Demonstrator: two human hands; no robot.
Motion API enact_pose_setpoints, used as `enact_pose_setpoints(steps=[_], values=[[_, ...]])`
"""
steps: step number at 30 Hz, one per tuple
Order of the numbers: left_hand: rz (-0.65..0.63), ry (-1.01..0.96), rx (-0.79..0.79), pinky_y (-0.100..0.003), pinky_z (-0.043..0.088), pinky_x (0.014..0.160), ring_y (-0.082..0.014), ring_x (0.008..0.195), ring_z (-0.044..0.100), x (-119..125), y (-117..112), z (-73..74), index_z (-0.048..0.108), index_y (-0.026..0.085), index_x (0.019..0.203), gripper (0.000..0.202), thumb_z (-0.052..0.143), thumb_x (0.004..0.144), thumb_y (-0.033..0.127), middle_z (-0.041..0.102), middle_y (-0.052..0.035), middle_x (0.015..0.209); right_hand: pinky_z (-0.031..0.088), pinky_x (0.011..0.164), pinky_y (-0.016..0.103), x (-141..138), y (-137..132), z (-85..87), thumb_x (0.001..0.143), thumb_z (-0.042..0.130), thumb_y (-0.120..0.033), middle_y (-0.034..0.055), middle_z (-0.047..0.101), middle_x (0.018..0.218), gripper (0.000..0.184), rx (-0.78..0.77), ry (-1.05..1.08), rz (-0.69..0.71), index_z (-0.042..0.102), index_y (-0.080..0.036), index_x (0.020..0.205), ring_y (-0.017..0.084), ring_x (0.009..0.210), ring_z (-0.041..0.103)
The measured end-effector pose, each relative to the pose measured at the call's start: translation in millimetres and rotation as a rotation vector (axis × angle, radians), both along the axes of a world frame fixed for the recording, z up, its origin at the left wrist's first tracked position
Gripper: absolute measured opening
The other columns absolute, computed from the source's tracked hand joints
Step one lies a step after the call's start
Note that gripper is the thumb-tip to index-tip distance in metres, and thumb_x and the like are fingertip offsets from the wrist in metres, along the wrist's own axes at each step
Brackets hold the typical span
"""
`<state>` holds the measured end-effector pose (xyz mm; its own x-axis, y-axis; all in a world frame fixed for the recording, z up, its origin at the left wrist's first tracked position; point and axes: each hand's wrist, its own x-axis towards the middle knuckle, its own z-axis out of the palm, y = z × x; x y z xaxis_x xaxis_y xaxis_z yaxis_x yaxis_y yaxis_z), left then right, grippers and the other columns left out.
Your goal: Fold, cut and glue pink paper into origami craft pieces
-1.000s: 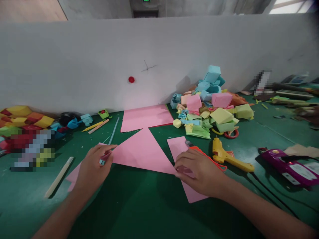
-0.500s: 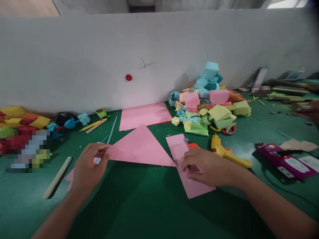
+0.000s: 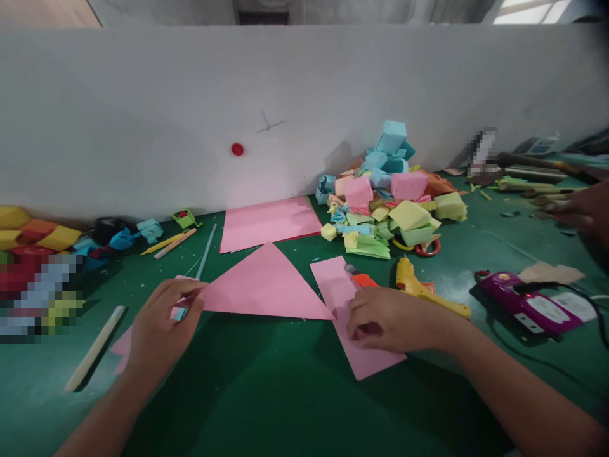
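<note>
Pinching with the left hand [image 3: 164,327], between thumb and fingers, the left corner of the pink triangular sheet [image 3: 266,289], located over the middle of the green tabletop [image 3: 228,406]. Covering with the right hand [image 3: 375,320], fingers curled, a part of the narrow pink sheet [image 3: 330,285], near the right tip of the triangle. Cannot tell whether gripping anything in this right hand. Can see, just beyond its knuckles, the orange cutter [image 3: 365,280], and farther to the right the yellow glue gun [image 3: 413,284]. Can see also the thin blue strip [image 3: 207,247] passing behind the left fingers. Can notice behind the triangle a pink paper stack [image 3: 269,222], and beside it a heap of coloured paper pieces [image 3: 361,193]. Can find, at the right edge, another person's hand [image 3: 585,206], blurred, beyond the purple power strip [image 3: 533,304].
</note>
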<state>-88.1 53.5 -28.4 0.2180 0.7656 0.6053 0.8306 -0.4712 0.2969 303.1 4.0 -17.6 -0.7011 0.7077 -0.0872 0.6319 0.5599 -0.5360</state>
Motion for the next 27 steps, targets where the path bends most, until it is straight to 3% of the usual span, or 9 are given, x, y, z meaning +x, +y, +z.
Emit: enact_pose_setpoints(steps=[10,21,27], values=[[-0.032,0.016,0.068,-0.027,0.052,0.075,-0.0155,0.079,0.062,1,1,-2.6,0.064,0.02,0.1,0.013,0.054,0.093,0.024,0.066,-0.0033,0.096,0.045,0.081,0.029,3,0,2.7,0.082,0.068,-0.009,0.0007,0.074,0.088,0.015,-0.009,0.003,0.019,0.075,-0.021,0.084,0.019,0.091,0.063],[-0.049,0.046,0.068,-0.03,0.051,0.077,-0.0184,0.085,0.064,-1,5,-8.3,0.063,0.022,0.102,0.013,0.053,0.094,0.025,0.066,-0.0042,0.1,0.041,0.075,0.032,-6,-9,6.4,0.082,0.06,-0.01,0.0043,0.07,0.083,0.013,0.036,-0.162,-0.018,0.069,-0.019,0.078,0.021,0.085,0.06],[-0.046,0.061,0.066,-0.033,0.051,0.079,-0.0203,0.088,0.064,-5,6,-11.0,0.062,0.022,0.103,0.014,0.052,0.094,0.027,0.066,-0.0048,0.101,0.038,0.068,0.029,-4,-9,4.5,0.072,0.062,-0.012,0.0017,0.067,0.079,0.008,0.041,-0.151,0.005,0.062,-0.019,0.072,0.018,0.076,0.057]])
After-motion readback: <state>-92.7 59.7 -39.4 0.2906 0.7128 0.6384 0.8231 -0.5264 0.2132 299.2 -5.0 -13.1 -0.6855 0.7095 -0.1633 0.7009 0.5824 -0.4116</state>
